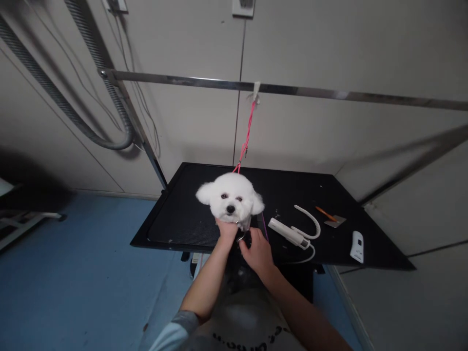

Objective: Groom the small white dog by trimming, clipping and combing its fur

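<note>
A white fluffy dog (233,190) faces me at the near edge of the black grooming table (175,214). My left hand (226,230) is closed under its chin, with the fingers partly hidden by fur. Just right of that, my right hand (257,248) is closed on scissors (241,238). One metal finger ring shows, and the blades near the dog's chin are hard to make out. A pink lead (247,134) runs up from behind the dog's head to a metal bar (204,83).
Right of the dog lie a white corded device (288,232) with a curved arm, a slicker brush (327,214) with an orange handle, and white clippers (357,247). A grey ribbed hose (73,119) hangs on the left. Behind the table stands a wall (204,131).
</note>
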`<state>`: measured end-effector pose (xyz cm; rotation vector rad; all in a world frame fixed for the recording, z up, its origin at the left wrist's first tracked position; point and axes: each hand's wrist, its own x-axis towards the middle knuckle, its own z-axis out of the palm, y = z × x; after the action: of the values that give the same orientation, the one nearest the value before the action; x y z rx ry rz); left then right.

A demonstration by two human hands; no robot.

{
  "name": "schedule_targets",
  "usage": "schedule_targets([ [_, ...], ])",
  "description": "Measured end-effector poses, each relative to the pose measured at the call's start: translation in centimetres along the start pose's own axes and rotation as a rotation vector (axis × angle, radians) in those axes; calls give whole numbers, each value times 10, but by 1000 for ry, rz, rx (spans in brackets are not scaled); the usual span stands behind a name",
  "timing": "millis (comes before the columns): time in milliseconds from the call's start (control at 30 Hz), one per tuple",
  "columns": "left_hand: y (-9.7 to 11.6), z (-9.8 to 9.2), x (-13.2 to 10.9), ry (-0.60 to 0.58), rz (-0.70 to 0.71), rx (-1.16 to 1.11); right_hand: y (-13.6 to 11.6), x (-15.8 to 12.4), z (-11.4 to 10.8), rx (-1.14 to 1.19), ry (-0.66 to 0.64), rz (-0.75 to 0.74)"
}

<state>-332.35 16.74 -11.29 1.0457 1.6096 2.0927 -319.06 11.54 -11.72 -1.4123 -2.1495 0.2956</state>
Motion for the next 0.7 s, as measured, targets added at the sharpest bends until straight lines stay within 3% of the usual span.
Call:
schedule_targets([
  [133, -2, -4, 2, 19, 58, -1, 10, -13, 7, 100, -81, 27],
  [233, 1, -6, 5, 26, 61, 16, 22, -20, -6, 250, -194, 39],
  [333, 6, -4, 7, 34, 65, -1, 29, -2, -56, 319, -326, -35],
  [467, 13, -2, 9, 23, 56, -78, 15, 58, -149, 212, -628, -295],
  [533, 15, -2, 9, 15, 54, -117, 0, 90, -182, 137, -750, -351],
  [600, 16, -3, 10, 28, 46, -129, -14, 117, -200, 72, -815, -362],
  [700, 19, -5, 12, 10, 49, -103, -28, 142, -208, 16, -886, -361],
])
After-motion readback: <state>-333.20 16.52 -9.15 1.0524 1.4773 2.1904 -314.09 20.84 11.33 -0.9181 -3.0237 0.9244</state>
